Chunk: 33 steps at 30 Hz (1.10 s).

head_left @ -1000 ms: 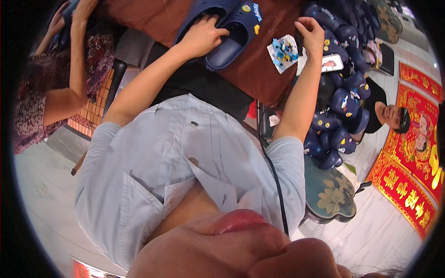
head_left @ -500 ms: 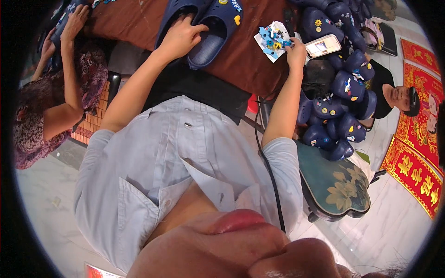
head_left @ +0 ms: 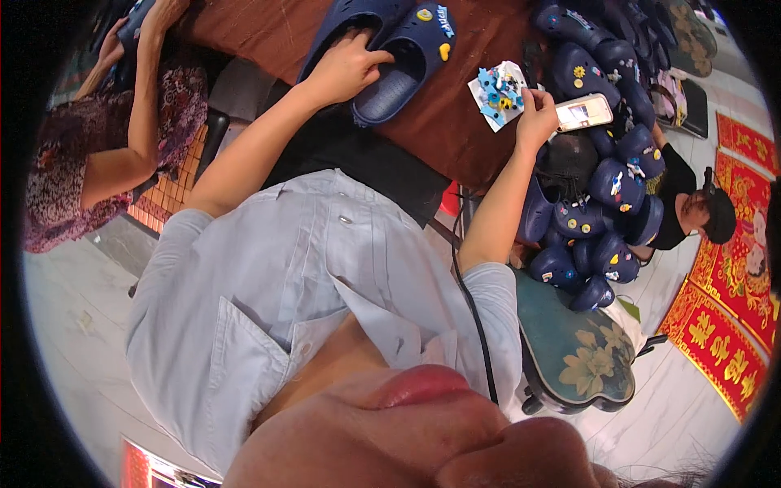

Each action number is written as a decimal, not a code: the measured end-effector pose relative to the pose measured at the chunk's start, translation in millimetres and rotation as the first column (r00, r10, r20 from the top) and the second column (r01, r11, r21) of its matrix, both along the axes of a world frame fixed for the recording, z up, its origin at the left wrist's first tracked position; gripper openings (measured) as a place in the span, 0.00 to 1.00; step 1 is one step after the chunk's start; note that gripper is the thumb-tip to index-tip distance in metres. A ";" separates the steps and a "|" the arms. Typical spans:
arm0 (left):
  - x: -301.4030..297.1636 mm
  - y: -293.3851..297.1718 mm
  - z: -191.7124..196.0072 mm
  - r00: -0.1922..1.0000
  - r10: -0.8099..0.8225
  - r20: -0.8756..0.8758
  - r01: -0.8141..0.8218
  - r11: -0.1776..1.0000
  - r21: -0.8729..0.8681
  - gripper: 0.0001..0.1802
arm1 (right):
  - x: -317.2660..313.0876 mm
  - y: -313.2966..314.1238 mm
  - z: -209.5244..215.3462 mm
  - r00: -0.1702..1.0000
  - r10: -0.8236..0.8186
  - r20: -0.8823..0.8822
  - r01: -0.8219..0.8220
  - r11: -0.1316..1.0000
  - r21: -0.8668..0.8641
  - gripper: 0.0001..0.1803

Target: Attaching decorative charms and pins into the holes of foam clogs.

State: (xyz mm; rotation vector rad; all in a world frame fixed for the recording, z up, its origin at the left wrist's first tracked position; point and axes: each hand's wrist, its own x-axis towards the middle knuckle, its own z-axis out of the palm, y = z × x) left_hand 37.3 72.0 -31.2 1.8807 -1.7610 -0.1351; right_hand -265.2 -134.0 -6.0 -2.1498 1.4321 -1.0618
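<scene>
Clogs lie side by side on the brown-covered bench at the top of my view: a left clog [head_left: 325,32] and a right clog [head_left: 390,98], both navy, the left one cut off by the upper edge. I see two yellow charms and a blue-and-white one on the right clog's upper.

The left hand [head_left: 346,71] reaches across the left clog, its fingers dipping into that opening and its thumb spread away toward the right clog. I cannot tell whether those fingers grip the clog or only rest inside.

I have the right hand [head_left: 537,122] at the right edge of a white card [head_left: 495,122], which lies on the bench [head_left: 443,134] to the right of the clogs. Small blue, yellow, white and black charms [head_left: 498,93] are heaped on it. The right fingers are narrow, tips drawn close together beside the heap; I cannot tell if a charm is pinched between them.

Just right of that hand I make out a lit phone [head_left: 583,112], beside a large pile of decorated navy clogs [head_left: 622,187]. Below the pile stands a green flower-patterned seat [head_left: 590,346]. At far left, another person [head_left: 114,163] in a patterned top has raised arms.
</scene>
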 end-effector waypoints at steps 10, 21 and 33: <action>-0.9 -2.1 0.6 1.000 -0.007 -0.026 0.008 1.000 0.012 0.20 | 134.2 33.3 26.4 0.865 0.436 0.248 -0.479 0.864 0.154 0.07; -3.0 -1.2 -5.9 0.997 -0.008 -0.071 0.003 0.998 -0.065 0.17 | 181.6 34.5 26.3 0.703 0.632 -0.325 -0.705 0.680 -0.203 0.06; -6.9 -1.7 7.5 0.997 -0.004 -0.071 0.004 1.000 -0.002 0.16 | 184.0 30.2 62.8 0.334 0.641 -0.691 -0.880 0.475 0.015 0.10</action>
